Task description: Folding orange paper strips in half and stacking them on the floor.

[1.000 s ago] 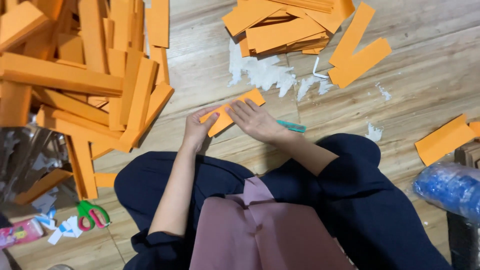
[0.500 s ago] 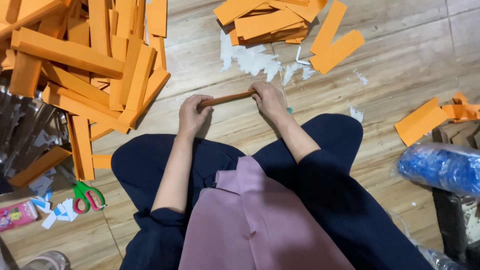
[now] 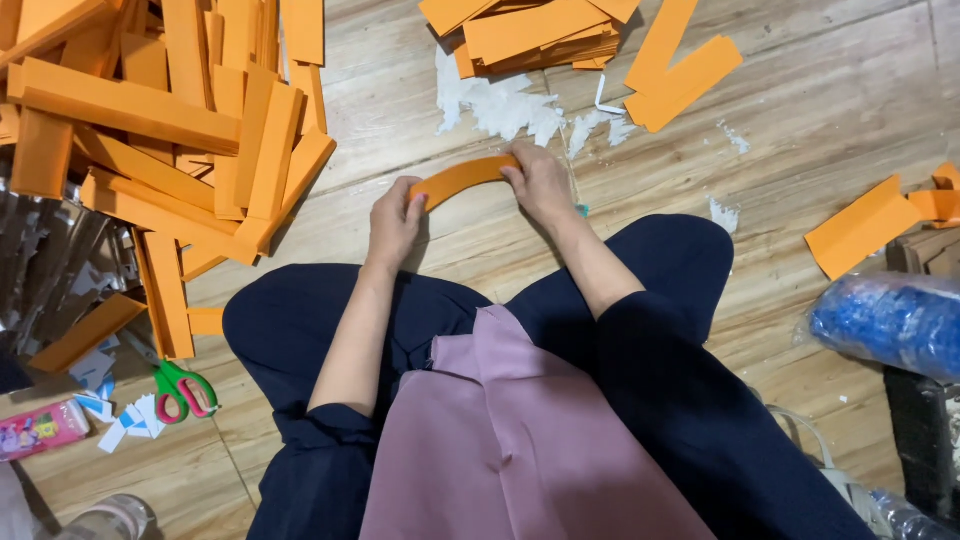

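Fingers of my left hand (image 3: pixel 395 222) and right hand (image 3: pixel 541 185) are pinching opposite ends of the orange strip (image 3: pixel 462 178), bowing it upward, its long axis running across mid-frame.

A wooden plank floor (image 3: pixel 400 90) carries everything. Well to the left of the left hand (image 3: pixel 394 222) lies a big heap of folded orange card boxes (image 3: pixel 160 130), and below that heap, nearer the person's knee, green-handled scissors (image 3: pixel 180 385) lie among small white and blue paper bits (image 3: pixel 120 425). Just beyond the right hand (image 3: pixel 540 182) are torn white paper scraps (image 3: pixel 500 105), and past them a stack of flat orange card pieces (image 3: pixel 540 30). Far to the right of that hand lie a single folded orange card (image 3: pixel 865 225) and a blue plastic bag (image 3: pixel 890 322).
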